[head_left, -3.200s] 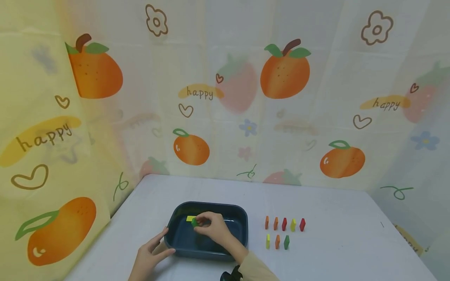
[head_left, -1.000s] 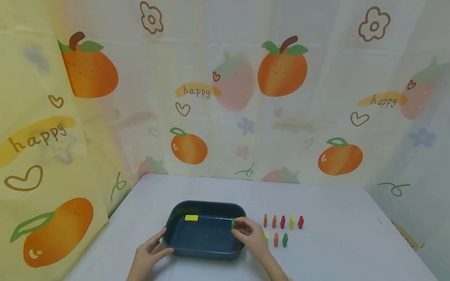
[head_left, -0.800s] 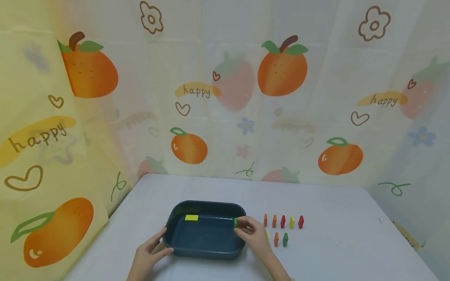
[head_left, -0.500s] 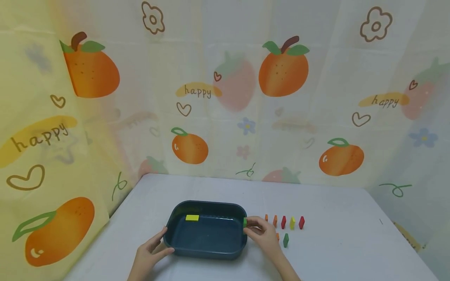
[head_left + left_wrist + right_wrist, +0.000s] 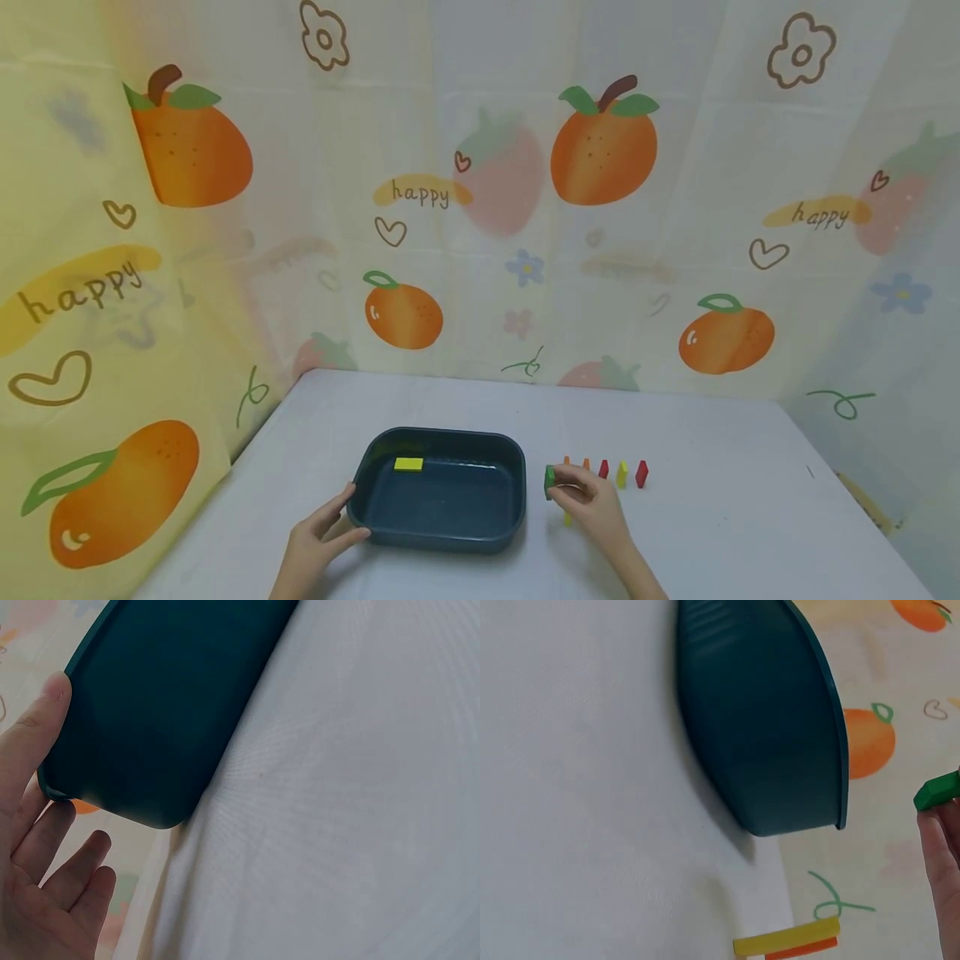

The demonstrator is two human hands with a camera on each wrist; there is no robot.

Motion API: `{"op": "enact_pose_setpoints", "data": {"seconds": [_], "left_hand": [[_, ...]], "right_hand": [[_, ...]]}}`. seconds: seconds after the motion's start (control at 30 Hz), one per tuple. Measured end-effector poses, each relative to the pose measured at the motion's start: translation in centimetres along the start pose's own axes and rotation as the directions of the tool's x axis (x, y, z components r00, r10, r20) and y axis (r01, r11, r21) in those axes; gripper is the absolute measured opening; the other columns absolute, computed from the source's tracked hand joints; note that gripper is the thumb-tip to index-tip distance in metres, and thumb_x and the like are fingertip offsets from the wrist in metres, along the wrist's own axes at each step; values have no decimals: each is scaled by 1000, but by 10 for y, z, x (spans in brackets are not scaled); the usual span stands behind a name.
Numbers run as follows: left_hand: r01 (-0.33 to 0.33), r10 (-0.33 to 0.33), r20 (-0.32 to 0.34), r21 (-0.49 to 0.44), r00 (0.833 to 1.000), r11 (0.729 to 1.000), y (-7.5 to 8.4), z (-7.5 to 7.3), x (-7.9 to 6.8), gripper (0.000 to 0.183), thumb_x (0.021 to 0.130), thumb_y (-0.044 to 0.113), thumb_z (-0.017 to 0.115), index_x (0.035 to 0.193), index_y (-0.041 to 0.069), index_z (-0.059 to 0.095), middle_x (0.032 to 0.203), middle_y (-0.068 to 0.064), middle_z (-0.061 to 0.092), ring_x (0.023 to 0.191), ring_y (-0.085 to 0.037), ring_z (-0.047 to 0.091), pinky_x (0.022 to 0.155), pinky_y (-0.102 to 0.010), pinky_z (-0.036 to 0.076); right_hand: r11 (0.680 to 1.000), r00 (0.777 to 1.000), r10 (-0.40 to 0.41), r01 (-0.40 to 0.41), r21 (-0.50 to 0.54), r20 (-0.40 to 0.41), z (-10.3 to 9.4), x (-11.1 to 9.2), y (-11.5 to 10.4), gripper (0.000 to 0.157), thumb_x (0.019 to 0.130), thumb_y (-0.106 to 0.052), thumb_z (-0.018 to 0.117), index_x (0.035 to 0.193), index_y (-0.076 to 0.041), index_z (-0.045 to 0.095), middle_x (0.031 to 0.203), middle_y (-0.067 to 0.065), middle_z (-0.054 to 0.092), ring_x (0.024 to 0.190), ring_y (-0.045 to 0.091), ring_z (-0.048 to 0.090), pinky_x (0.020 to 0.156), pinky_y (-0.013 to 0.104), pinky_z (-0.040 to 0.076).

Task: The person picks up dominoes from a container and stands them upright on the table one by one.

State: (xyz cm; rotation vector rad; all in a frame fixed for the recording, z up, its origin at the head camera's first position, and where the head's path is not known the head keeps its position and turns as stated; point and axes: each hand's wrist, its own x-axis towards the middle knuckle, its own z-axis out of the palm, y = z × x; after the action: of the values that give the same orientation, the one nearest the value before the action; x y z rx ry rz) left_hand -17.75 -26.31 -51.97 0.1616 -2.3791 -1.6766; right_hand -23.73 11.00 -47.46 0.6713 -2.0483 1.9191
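My right hand [image 5: 596, 504] pinches a small green block [image 5: 549, 483] between thumb and fingertips, holding it on end just right of the dark blue-green tray [image 5: 438, 542]. The same green block [image 5: 937, 791] shows at the right edge of the right wrist view. A yellow block [image 5: 408, 464] lies flat inside the tray, towards its back left. At the tray's front left corner my left hand [image 5: 311, 537] rests with thumb and index finger spread against the rim. In the left wrist view, the left thumb [image 5: 45, 724] touches the tray's side, the other fingers loose.
Behind the right hand stands a row of upright blocks: orange ones, a red block [image 5: 642, 474], a yellow block [image 5: 622, 474] and another red. A nearer yellow block [image 5: 567, 518] is partly covered by that hand. A fruit-print curtain [image 5: 480, 317] hangs behind the white table [image 5: 750, 500].
My right hand has carried the green block from beside the yellow block in the tray, rightwards over the rim, to the blocks' side. The left hand stays at the tray corner.
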Motion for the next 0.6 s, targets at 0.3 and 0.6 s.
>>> {"op": "enact_pose_setpoints", "data": {"seconds": [0.3,0.6], "left_hand": [[2,-2,8,-7,1000,1000,0,1,0,67,68,23,78,126,5,51,128,-5,47,121,-21,37,95,-36,38],[13,-13,7,0,1000,1000,0,0,0,67,68,23,78,127,5,51,129,-6,47,121,-21,37,95,-36,38]], "right_hand": [[1000,998,23,-23,-12,-51,-15,-5,2,24,72,10,68,95,9,63,89,14,63,80,13,61,70,25,53],[998,998,-38,36,-47,-50,-31,-10,4,23,74,9,67,96,10,62,88,13,63,81,12,61,70,27,53]]}}
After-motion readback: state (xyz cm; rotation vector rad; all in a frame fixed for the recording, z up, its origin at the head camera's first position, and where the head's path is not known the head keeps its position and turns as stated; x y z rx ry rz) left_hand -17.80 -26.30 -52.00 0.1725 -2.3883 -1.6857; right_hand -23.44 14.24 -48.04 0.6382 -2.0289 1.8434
